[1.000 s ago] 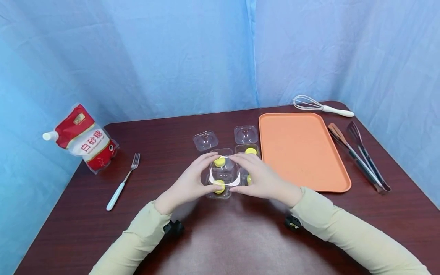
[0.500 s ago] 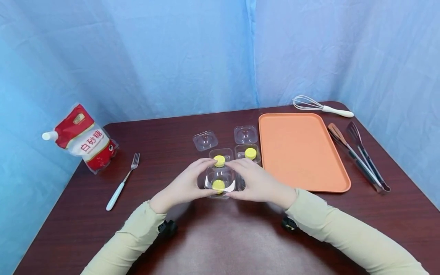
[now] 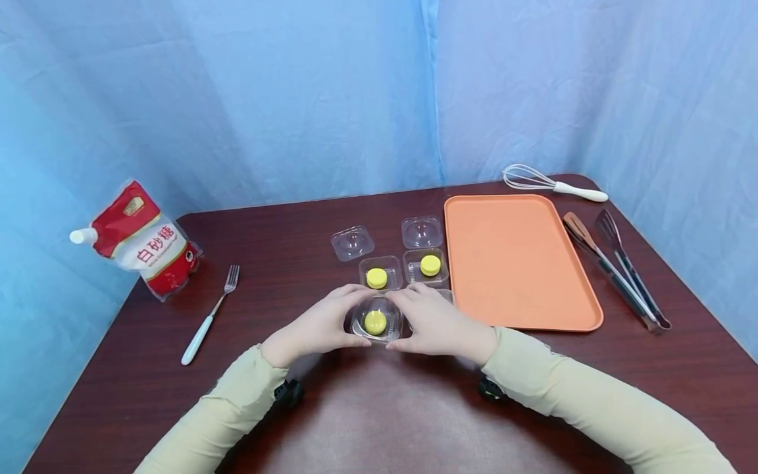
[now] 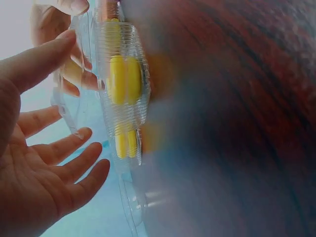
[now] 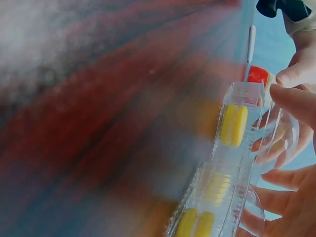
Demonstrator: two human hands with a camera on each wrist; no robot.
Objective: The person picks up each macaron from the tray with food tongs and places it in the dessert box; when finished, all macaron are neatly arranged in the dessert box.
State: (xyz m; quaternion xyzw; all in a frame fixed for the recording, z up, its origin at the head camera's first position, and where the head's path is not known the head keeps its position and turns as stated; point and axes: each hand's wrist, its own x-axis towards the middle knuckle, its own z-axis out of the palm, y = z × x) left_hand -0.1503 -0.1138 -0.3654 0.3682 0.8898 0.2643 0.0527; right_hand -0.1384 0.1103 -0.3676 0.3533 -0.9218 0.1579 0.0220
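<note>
Two hands at one lid, all left of the orange tray point(image 3: 521, 263) (landmark). Clear domed lid point(image 5: 284, 136) is held from both sides by left hand point(image 3: 322, 326) and right hand point(image 3: 444, 326), left of the tray's near end; lid edge pinched between thumb and forefinger of each, other fingers spread. In wrist views, lid is seen just above near-left box point(image 5: 247, 91), thin gap between; one yellow round piece point(image 3: 376, 322) is contained there.

Three more boxes left of tray: far-right box point(image 3: 414, 276) just beside it, yellow piece point(image 3: 430, 265) inside; far-left box point(image 3: 387, 262) further from it, yellow disc point(image 3: 376, 278) inside; near-right box point(image 3: 444, 294) beside it, mostly hidden by right hand. Two spare lids laid flat behind the boxes: one point(image 3: 422, 232) beside tray, one point(image 3: 353, 243) further left of it.

Well left of tray: fork point(image 3: 210, 316) laid down, red-and-white bag point(image 3: 148, 237) beyond it. Whisk point(image 3: 553, 184) placed behind tray, tongs point(image 3: 610, 270) right of it. Dark table point(image 3: 266, 263) is backed by blue curtain point(image 3: 266, 99), behind tray.
</note>
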